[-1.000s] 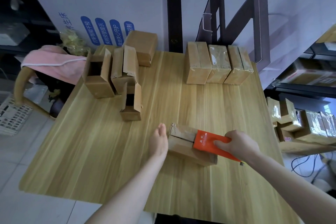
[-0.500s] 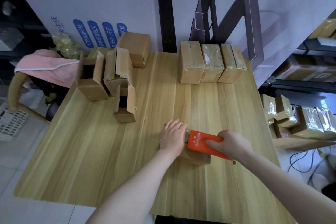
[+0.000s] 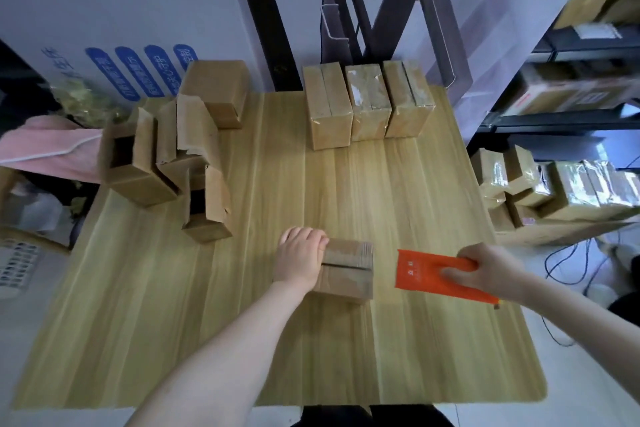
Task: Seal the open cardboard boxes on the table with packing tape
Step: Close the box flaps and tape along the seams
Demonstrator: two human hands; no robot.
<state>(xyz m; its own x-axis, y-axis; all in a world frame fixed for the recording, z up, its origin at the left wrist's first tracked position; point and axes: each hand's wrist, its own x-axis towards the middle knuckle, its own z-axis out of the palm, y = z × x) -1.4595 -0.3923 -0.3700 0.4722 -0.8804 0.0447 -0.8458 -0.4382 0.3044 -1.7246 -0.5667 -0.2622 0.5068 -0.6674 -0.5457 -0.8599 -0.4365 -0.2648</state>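
A small cardboard box (image 3: 348, 269) lies near the middle of the wooden table (image 3: 242, 340), its flaps folded down with a seam along the top. My left hand (image 3: 299, 258) rests on the box's left end, fingers curled over the top edge. My right hand (image 3: 490, 270) grips an orange tape dispenser (image 3: 427, 272), held just right of the box and apart from it. Open boxes (image 3: 138, 163) with raised flaps stand at the back left.
Three taped boxes (image 3: 367, 107) stand in a row at the back centre, and a closed box (image 3: 216, 90) sits by the wall. More wrapped boxes (image 3: 554, 184) are piled right of the table. A pink cloth (image 3: 45, 149) hangs at the left.
My right hand has drawn the orange dispenser off the box top to the right. My left hand moved from beside the box onto its left end.
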